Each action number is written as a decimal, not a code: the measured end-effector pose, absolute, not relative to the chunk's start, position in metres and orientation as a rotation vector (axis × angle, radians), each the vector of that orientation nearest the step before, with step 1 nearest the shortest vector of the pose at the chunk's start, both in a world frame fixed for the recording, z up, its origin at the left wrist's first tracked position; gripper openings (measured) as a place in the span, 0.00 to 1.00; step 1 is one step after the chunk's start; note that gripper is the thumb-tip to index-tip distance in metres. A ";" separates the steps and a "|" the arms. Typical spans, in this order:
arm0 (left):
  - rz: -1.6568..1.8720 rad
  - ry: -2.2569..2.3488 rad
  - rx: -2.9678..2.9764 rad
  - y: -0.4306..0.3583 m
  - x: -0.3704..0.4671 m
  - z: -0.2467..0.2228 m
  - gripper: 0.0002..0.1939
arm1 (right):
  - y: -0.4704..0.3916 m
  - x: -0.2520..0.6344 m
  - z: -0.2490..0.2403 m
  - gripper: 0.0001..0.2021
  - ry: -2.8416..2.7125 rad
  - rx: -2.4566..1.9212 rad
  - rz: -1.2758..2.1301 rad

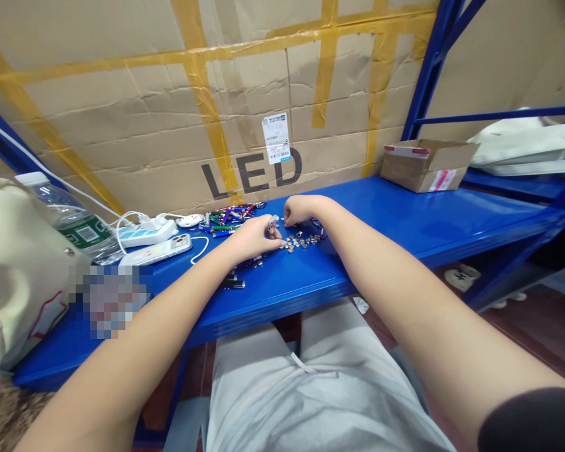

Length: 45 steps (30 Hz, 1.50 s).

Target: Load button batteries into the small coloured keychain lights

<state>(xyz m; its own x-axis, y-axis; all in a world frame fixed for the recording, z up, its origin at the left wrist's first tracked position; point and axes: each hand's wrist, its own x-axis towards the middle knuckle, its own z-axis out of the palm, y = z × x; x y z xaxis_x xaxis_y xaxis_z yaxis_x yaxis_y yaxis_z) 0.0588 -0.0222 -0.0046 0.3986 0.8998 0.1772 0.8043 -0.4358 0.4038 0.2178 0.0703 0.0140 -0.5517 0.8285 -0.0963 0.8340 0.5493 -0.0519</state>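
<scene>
- in the head view, we see the left hand [258, 235] with thumb and fingers closed around a small silvery piece [274, 221]; the fingers cover most of it, so we cannot make out its shape.
- we see the right hand [301, 210] with its fingers curled down just beside the left; we cannot tell whether they grip anything.
- we find the small round metal pieces [304, 242] scattered below the right hand, some of them hidden behind the left hand.
- we see coloured pen-like tubes [226, 216] piled behind the left wrist, and black tubes [235, 284] partly covered by the left forearm.
- we cannot read the pixelated patch [117, 301]; the cream bag [19, 263] is cut off at the left.
- we see both hands well in from the front edge of the blue table [376, 216], whose surface stretches rightward to a small carton [424, 164].
- we read "led" in large dark letters on the cardboard sheet [160, 138]; its white label [277, 138] is too small for us to read.
</scene>
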 end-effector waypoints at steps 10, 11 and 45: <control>0.494 1.463 2.373 -0.014 0.062 -0.011 0.07 | 0.069 0.217 0.017 0.09 2.754 1.392 -0.324; 0.490 1.468 2.385 -0.014 0.062 -0.011 0.05 | 0.069 0.218 0.017 0.09 2.749 1.392 -0.331; 0.527 1.499 2.575 -0.013 0.054 -0.009 0.01 | 0.058 0.219 0.024 0.18 2.644 1.152 -0.338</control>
